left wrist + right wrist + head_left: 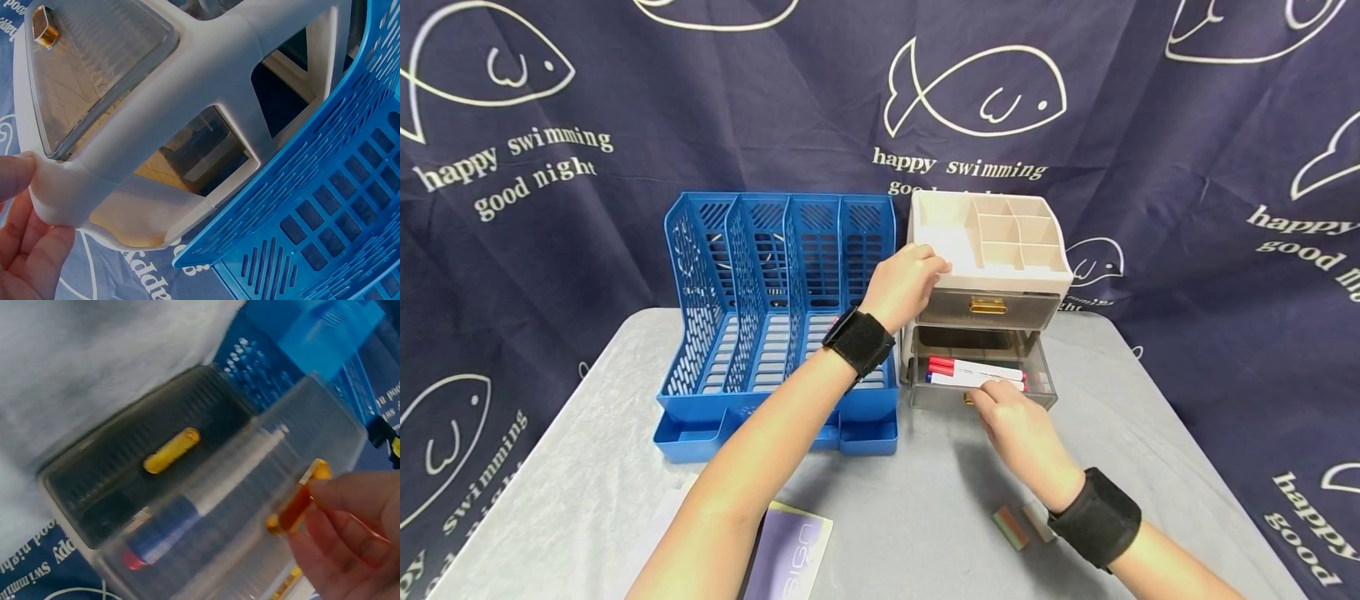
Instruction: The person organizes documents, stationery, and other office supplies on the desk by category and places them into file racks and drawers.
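A white desk organizer [992, 229] with open compartments on top stands on the table and has two smoky clear drawers. My left hand [921, 268] grips its top left corner; in the left wrist view my fingers [31, 256] wrap the white frame [187, 94]. The lower drawer [981, 375] is pulled out, with red- and blue-capped markers [973, 371] lying inside. My right hand [988, 398] pinches that drawer's gold handle [295, 505]. The upper drawer [988, 307] is closed.
A blue slotted file rack [782, 317] stands directly left of the organizer, touching it. A purple booklet [790, 550] lies near the table's front edge. Two small eraser-like blocks [1022, 525] sit by my right wrist. A dark printed cloth hangs behind.
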The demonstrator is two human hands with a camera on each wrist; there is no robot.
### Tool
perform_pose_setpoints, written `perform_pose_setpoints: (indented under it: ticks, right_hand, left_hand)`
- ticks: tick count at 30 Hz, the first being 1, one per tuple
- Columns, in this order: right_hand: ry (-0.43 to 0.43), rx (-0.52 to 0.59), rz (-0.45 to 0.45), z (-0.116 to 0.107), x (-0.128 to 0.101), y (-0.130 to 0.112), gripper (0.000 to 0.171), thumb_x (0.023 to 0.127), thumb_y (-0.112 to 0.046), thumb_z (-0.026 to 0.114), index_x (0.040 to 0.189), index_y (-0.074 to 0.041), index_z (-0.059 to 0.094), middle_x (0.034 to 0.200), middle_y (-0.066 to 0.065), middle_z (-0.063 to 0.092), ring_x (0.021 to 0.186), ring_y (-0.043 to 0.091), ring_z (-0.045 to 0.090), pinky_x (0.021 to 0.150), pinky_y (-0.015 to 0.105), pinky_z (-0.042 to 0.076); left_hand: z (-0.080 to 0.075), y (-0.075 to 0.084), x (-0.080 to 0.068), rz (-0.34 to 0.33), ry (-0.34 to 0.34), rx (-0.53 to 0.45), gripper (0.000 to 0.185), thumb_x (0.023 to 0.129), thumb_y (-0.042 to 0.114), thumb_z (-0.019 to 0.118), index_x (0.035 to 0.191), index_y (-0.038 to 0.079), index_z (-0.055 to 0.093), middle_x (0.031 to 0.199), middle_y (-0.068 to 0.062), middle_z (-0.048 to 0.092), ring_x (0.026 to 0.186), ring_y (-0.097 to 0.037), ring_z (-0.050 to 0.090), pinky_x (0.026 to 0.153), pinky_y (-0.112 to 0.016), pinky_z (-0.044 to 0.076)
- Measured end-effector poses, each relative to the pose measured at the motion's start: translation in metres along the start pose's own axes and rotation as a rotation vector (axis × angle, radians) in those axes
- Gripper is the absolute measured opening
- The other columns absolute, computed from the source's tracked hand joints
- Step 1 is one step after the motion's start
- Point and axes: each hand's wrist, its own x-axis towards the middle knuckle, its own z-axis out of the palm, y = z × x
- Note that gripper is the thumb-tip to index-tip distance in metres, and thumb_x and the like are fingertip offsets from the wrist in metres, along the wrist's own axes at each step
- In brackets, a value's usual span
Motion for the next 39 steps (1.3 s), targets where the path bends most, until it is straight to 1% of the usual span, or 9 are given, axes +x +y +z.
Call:
perform_pose_setpoints:
  ticks: [3, 6, 9, 12, 18, 25, 32, 39]
  right_hand:
    - [0.028, 0.003, -0.018, 0.003, -0.003, 0.001, 0.010, 0.080, 0.001, 0.062, 0.089, -0.003, 0.063, 0.079, 0.004, 0.055, 0.073, 0.022, 0.056, 0.055, 0.036, 0.050]
    - [0.051, 0.006, -0.031, 0.006, -0.005, 0.003, 0.009, 0.082, 0.001, 0.059, 0.089, -0.002, 0.063, 0.080, 0.005, 0.057, 0.074, 0.022, 0.057, 0.057, 0.036, 0.050]
    - [0.062, 0.009, -0.037, 0.008, -0.006, 0.004, 0.008, 0.080, 0.002, 0.062, 0.087, -0.001, 0.063, 0.081, 0.005, 0.058, 0.075, 0.022, 0.057, 0.057, 0.035, 0.050]
    - [0.073, 0.004, -0.038, 0.008, -0.006, 0.005, 0.011, 0.077, 0.003, 0.064, 0.087, -0.001, 0.064, 0.081, 0.004, 0.059, 0.074, 0.022, 0.058, 0.056, 0.035, 0.050]
    - [0.083, 0.002, -0.026, 0.010, -0.002, 0.009, 0.013, 0.077, 0.006, 0.063, 0.088, -0.001, 0.065, 0.083, 0.004, 0.061, 0.076, 0.022, 0.058, 0.058, 0.036, 0.051]
    - [0.102, -0.001, -0.027, 0.015, 0.004, 0.015, 0.018, 0.074, 0.011, 0.065, 0.088, -0.001, 0.065, 0.083, 0.006, 0.061, 0.075, 0.024, 0.058, 0.057, 0.038, 0.051]
    - [0.072, 0.004, 0.017, 0.020, 0.013, 0.023, 0.021, 0.073, 0.013, 0.061, 0.087, -0.001, 0.065, 0.084, 0.008, 0.060, 0.079, 0.027, 0.059, 0.062, 0.040, 0.053]
    - [0.086, 0.007, 0.040, 0.029, 0.020, 0.032, 0.019, 0.076, 0.013, 0.062, 0.089, -0.001, 0.066, 0.087, 0.009, 0.062, 0.082, 0.028, 0.060, 0.064, 0.040, 0.054]
  left_hand:
    - [0.000, 0.000, 0.000, 0.002, 0.004, 0.000, 0.022, 0.092, 0.009, 0.058, 0.110, 0.013, 0.070, 0.103, -0.002, 0.066, 0.099, -0.017, 0.060, 0.081, -0.028, 0.052]
    - [0.000, 0.000, 0.000, 0.004, 0.009, 0.001, 0.022, 0.092, 0.009, 0.058, 0.110, 0.012, 0.070, 0.102, -0.002, 0.066, 0.099, -0.017, 0.060, 0.082, -0.028, 0.052]
    - [0.000, 0.000, 0.000, 0.004, 0.010, 0.003, 0.021, 0.092, 0.009, 0.058, 0.110, 0.012, 0.070, 0.102, -0.002, 0.066, 0.098, -0.017, 0.060, 0.081, -0.028, 0.052]
    - [0.000, 0.000, 0.000, 0.003, 0.010, 0.003, 0.021, 0.092, 0.009, 0.058, 0.109, 0.012, 0.070, 0.102, -0.002, 0.066, 0.098, -0.017, 0.060, 0.081, -0.028, 0.052]
    - [0.000, 0.000, 0.001, 0.000, 0.005, 0.004, 0.021, 0.092, 0.009, 0.058, 0.109, 0.012, 0.070, 0.101, -0.002, 0.066, 0.098, -0.017, 0.060, 0.081, -0.028, 0.052]
    - [0.000, -0.001, 0.000, 0.005, 0.009, -0.004, 0.021, 0.092, 0.009, 0.059, 0.109, 0.012, 0.070, 0.101, -0.002, 0.066, 0.098, -0.017, 0.060, 0.081, -0.028, 0.052]
    - [0.001, -0.001, 0.000, 0.004, 0.009, -0.009, 0.021, 0.092, 0.008, 0.059, 0.109, 0.012, 0.070, 0.101, -0.002, 0.066, 0.098, -0.017, 0.060, 0.081, -0.028, 0.051]
    - [0.001, -0.001, 0.001, 0.003, 0.001, -0.007, 0.021, 0.092, 0.010, 0.059, 0.109, 0.013, 0.070, 0.102, -0.002, 0.066, 0.098, -0.017, 0.060, 0.080, -0.027, 0.052]
